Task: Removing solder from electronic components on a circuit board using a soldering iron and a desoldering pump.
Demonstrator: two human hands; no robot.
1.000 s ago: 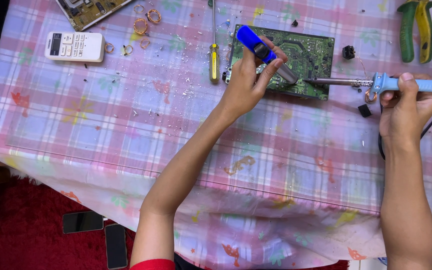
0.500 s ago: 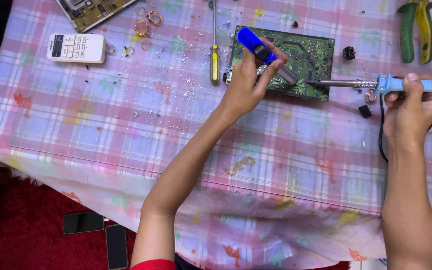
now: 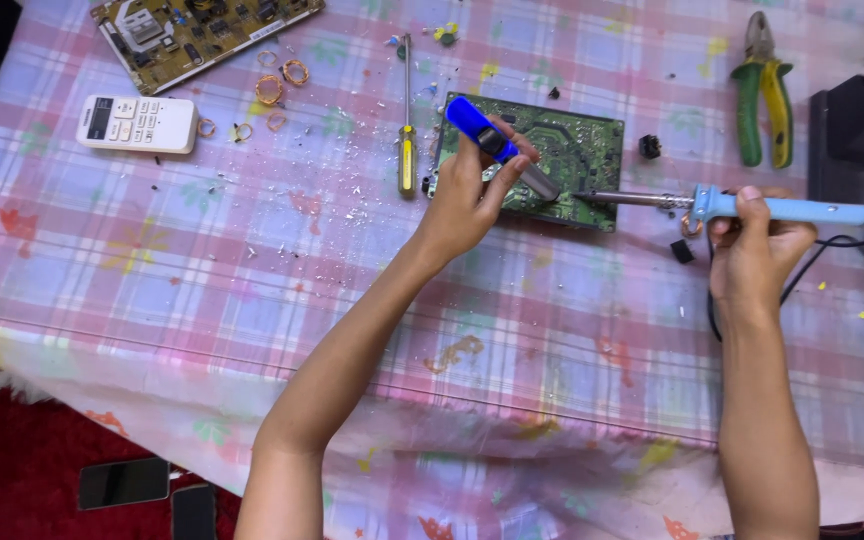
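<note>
My left hand (image 3: 467, 195) grips a blue pump (image 3: 500, 147), its grey tip down on the green board (image 3: 577, 150). My right hand (image 3: 752, 245) holds the iron (image 3: 752, 207), whose tip meets the board just beside the pump's tip.

Open checked tablecloth (image 3: 252, 290) lay passable toward the near edge — far side crowded by yellow-handled screwdriver (image 3: 407, 150), green circuit board (image 3: 572, 150), green-and-yellow pliers (image 3: 764, 95).

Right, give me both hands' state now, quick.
Left hand: closed around the blue desoldering pump.
Right hand: closed around the soldering iron.
</note>
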